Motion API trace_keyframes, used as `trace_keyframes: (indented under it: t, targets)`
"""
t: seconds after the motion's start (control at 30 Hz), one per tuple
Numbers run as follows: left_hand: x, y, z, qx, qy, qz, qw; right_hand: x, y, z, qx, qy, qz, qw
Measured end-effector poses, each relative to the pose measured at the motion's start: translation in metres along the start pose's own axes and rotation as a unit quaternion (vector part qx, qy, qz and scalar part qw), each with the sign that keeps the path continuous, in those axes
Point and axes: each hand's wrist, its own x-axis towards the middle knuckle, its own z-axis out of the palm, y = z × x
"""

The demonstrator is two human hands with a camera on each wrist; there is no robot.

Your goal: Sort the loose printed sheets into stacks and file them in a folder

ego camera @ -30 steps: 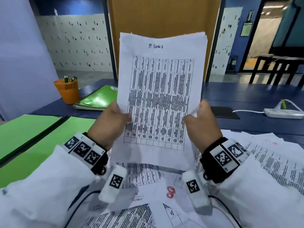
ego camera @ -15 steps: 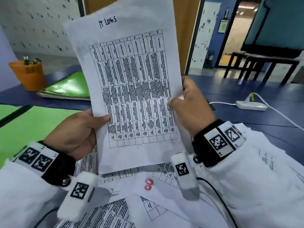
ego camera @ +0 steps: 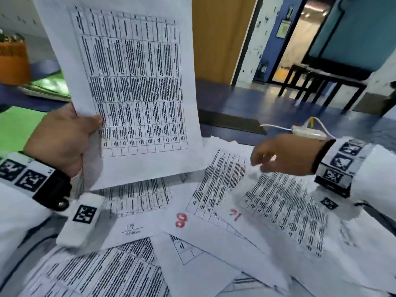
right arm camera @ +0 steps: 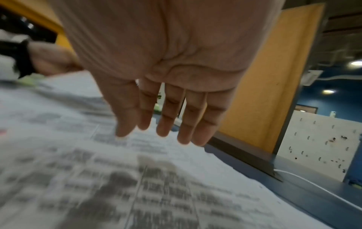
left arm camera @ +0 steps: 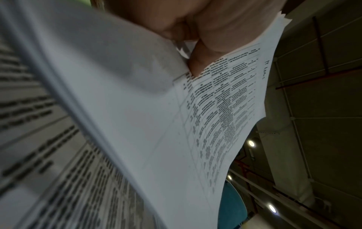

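Sheets held: stack [ego camera: 137, 86] upright, pinched at its lower left edge by the left hand [ego camera: 62, 138]
Right hand [ego camera: 285, 155]: empty, fingers [right arm camera: 166, 117] extended and relaxed, palm down
Loose sheets [ego camera: 225, 189]: spread flat on the desk [ego camera: 278, 108], directly beneath the right hand, long edges skewed
Nearer hand: right, judged next to pick
Contact: cannot tell

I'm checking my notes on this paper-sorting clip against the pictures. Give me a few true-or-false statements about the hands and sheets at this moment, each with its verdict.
1. The left hand grips the raised stack of white printed table sheets. True.
2. The right hand also holds that stack. False: it is open, over the loose printed sheets on the table.
3. Red handwritten marks show on the loose sheets. True.
4. The orange pen cup stands at the far right. False: it stands at the far left.
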Motion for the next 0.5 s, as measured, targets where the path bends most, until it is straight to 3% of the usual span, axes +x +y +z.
trace_keyframes:
  t: [0.37,0.5]
  targets:
    - [0.013,-0.011,-0.017,-0.026,0.024,-0.013,0.999,0.023,-0.01,0.039,-0.013,-0.085,-0.042,0.995]
    - [0.01,-0.009,-0.014,-0.033,0.03,-0.009,0.999,0.031,-0.008,0.038,-0.049,-0.08,-0.085,0.992]
